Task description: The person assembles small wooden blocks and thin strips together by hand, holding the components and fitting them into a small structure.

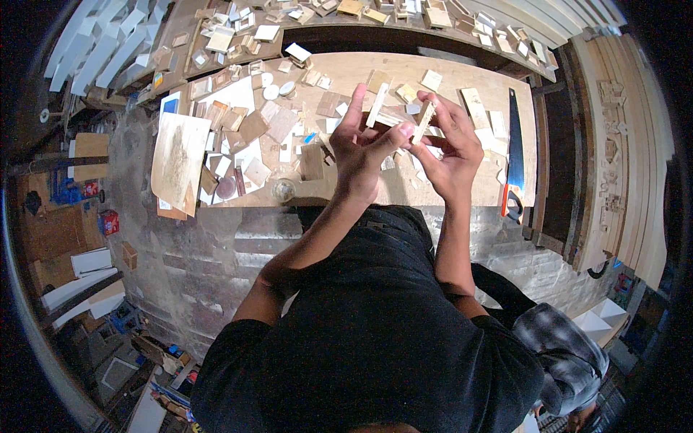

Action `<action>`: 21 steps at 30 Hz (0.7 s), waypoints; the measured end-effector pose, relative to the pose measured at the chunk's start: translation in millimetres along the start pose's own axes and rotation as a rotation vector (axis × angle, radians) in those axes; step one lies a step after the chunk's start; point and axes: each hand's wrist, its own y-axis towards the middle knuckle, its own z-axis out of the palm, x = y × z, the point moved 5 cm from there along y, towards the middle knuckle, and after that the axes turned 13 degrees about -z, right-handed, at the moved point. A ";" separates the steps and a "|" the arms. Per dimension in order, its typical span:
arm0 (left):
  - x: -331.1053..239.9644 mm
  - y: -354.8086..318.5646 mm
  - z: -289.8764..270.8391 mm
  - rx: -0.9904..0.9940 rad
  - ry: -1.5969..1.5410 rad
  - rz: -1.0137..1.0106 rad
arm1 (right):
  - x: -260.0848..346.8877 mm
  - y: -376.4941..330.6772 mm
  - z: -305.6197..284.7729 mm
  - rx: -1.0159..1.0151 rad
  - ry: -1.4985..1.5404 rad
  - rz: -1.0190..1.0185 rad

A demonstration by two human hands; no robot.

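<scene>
Above the workbench [332, 66] I hold up a small piece of woodwork between both hands. It has a pale upright wooden strip [376, 105] on its left and a second small wooden strip [424, 123] on its right, with thin wood between them. My left hand [359, 155] grips it with the thumb reaching across to the right strip; its index finger points up. My right hand [455, 151] pinches the right strip between thumb and fingers. Whether the strips are joined I cannot tell. Wood offcuts [281, 124] lie scattered beyond and left of the hands.
A handsaw [515, 144] with an orange and black handle lies along the bench's right side. A pale board [178, 155] overhangs the left edge. Small wooden boxes [437, 14] crowd the shelf behind. At lower right, a person in a checked shirt [567, 353] bends down.
</scene>
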 end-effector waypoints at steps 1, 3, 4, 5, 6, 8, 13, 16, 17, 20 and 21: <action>-1.6 -0.8 0.9 -0.014 -0.009 0.018 | -0.1 0.8 0.3 0.008 -0.002 -0.006; 1.9 0.7 -3.9 -0.023 0.022 0.059 | 0.9 3.1 0.0 0.004 0.020 0.022; 2.8 1.3 -5.4 -0.027 0.037 0.080 | 3.5 5.3 -1.1 -0.005 0.041 0.056; 0.3 0.3 -3.6 -0.031 0.021 0.093 | 4.2 6.0 -1.6 -0.013 0.063 0.088; -3.5 -1.9 0.0 -0.034 0.005 0.106 | 2.6 4.4 -1.9 -0.025 0.141 0.107; -7.0 -2.5 1.2 -0.037 -0.001 0.132 | -3.8 -1.5 -4.4 -0.048 0.295 0.148; -7.7 -1.2 -3.5 -0.030 0.102 0.218 | -17.2 -16.5 -7.2 -0.134 0.346 0.213; -9.8 -2.0 0.0 -0.004 0.098 0.267 | -22.0 -20.1 -5.4 -0.181 0.416 0.239; -9.8 -1.7 1.2 0.016 0.094 0.258 | -23.2 -20.5 -5.2 -0.185 0.434 0.241; -11.3 -0.6 3.6 0.065 0.115 0.249 | -20.5 -19.0 -8.3 -0.187 0.360 0.223; -12.6 0.4 3.2 0.074 0.147 0.255 | -19.5 -19.1 -8.6 -0.196 0.351 0.208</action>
